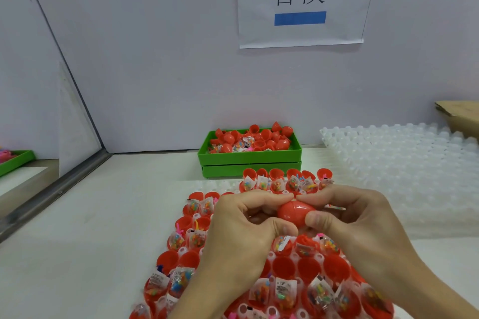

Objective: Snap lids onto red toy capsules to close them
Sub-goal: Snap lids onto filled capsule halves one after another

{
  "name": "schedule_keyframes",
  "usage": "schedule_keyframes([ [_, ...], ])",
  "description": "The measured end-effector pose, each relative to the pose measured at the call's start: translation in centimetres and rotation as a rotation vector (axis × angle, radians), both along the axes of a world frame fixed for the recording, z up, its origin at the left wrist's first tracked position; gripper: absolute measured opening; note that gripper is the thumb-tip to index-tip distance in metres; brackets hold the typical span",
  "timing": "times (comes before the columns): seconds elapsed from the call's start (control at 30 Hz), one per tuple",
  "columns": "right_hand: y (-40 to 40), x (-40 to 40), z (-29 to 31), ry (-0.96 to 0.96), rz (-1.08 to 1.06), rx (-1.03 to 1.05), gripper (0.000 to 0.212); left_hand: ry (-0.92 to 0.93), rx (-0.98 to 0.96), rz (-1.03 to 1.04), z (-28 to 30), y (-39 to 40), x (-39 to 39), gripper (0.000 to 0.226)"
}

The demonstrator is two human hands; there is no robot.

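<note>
We are pinching one red capsule (296, 213) between both hands, held up over the tray. Our left hand (242, 225) is curling thumb and forefinger round its left end; our right hand (355, 217) is doing the same at the right end, thumb pressing the near side, forefingers meeting across the top. The capsule is looking closed, its seam faint in the middle. Directly beneath our grip the clear moulded tray (207, 185) is holding rows of open red capsule halves (308, 268), many stuffed with small bagged toys (285, 290). Beyond our fingertips a green bin (248, 160) is sitting heaped with loose red lids (267, 134). To the right of the grip, empty clear trays (404, 158) are lying stacked.
</note>
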State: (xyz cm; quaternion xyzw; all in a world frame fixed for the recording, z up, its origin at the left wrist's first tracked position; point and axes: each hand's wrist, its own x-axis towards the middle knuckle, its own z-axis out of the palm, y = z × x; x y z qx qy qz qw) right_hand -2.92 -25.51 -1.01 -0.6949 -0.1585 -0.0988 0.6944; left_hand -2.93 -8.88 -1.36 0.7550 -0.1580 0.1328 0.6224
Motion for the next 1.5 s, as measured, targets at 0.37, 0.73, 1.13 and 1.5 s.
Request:
schedule_keyframes([
  [0.37, 0.7, -0.2, 0.0, -0.022, -0.049, -0.052, 0.031, -0.101, 0.149, 0.058, -0.3, -0.4, -0.4, 0.02],
  [0.73, 0.0, -0.2, 0.2, 0.004, -0.002, -0.039, 0.017, -0.031, 0.026, -0.039, -0.3, -0.2, -0.2, 0.023],
  [1.13, 0.7, -0.3, 0.3, -0.021, -0.09, -0.068, 0.043, -0.063, 0.077, 0.112, -0.3, -0.4, -0.2, 0.038],
  [1.5, 1.1, -0.2, 0.4, -0.05, -0.031, -0.021, 0.053, -0.279, 0.285, 0.218, 0.0, -0.4, -0.4, 0.022],
])
